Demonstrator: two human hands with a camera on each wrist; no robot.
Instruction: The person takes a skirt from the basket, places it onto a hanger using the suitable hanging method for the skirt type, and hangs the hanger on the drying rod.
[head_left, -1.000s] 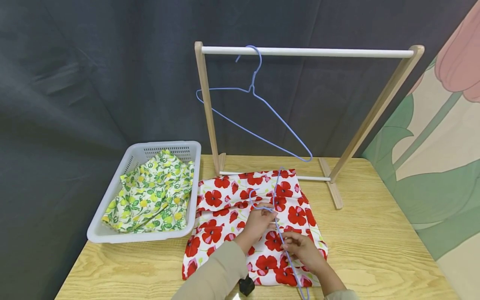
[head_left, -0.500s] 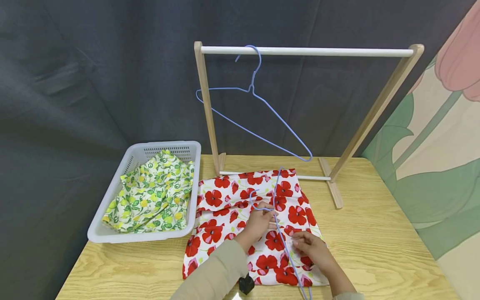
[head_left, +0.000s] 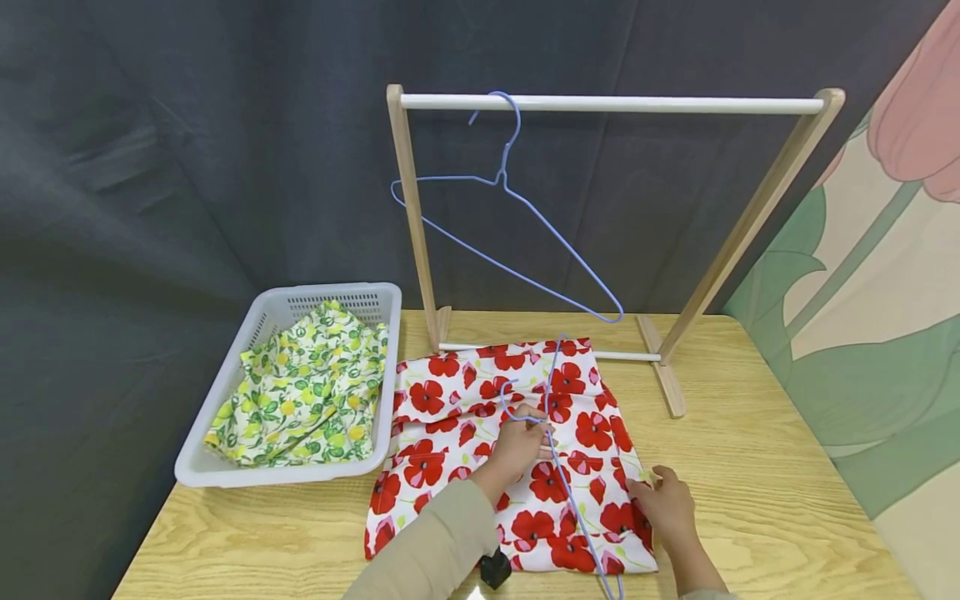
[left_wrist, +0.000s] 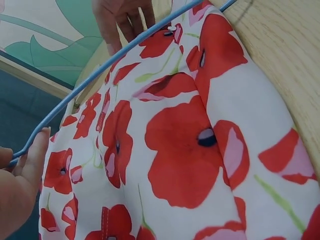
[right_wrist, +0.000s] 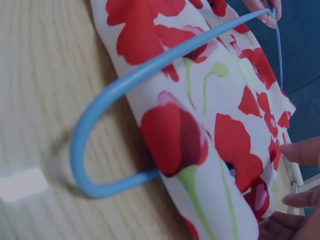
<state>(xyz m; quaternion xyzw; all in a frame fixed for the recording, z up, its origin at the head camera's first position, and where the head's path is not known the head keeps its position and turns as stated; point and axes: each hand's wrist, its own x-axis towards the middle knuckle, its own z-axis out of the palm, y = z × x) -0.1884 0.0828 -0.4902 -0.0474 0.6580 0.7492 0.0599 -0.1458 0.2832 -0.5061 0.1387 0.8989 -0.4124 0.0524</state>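
Spread on the table is a white garment with red poppies (head_left: 426, 468). My left hand (head_left: 517, 446) pinches a blue wire hanger (head_left: 574, 501) near its neck, above the cloth. One hanger arm runs over the fabric toward the near edge. There its rounded end (right_wrist: 80, 155) curves round, and the lower wire disappears beneath the cloth. My right hand (head_left: 667, 504) is at the garment's right edge, fingers loosely bent and spread. In the right wrist view its fingertips are beside that edge; whether they touch it I cannot tell.
A light grey basket (head_left: 187, 462) at the left holds a lemon-print cloth (head_left: 300, 387). Behind stands a wooden rack with a white rail (head_left: 637, 104), from which a second blue hanger (head_left: 504, 162) hangs. A small black object (head_left: 495, 569) sits near the front edge.
My right hand has moved right, away from the hanger wire to the garment's right edge. That edge shifted slightly during the move. My left hand keeps its hold on the hanger in the same place.
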